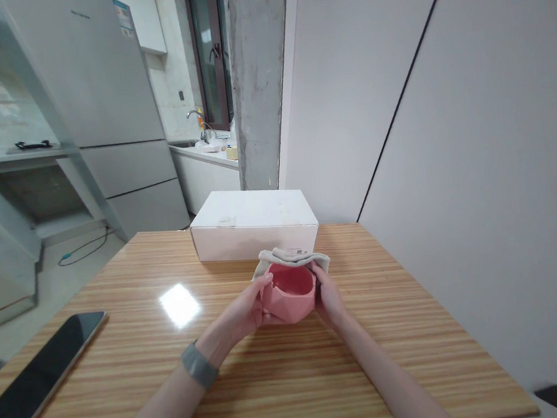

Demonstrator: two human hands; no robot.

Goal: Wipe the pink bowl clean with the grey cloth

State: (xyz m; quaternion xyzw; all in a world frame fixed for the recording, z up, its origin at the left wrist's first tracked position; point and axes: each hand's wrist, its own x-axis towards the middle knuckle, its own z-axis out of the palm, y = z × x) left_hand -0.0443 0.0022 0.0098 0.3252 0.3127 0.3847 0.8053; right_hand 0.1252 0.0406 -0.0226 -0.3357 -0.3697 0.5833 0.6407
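Observation:
Between my two hands is a pink faceted bowl (291,309), tilted so that its hollow inside shows. My left hand (250,311) grips its left side, thumb at the rim and fingers beneath. On the other side my right hand (327,297) is closed at the bowl's right edge and on a folded grey cloth (291,258). This cloth lies along the far side of the bowl, and part of it is hidden behind the bowl. Whether the bowl's base touches the table, I cannot tell.
Just beyond the cloth stands a closed white box (255,228) on the striped wooden table (403,329). A black phone-like device (40,373) lies at the table's left. To the right rises a white wall (479,166); a fridge (105,101) stands behind at left.

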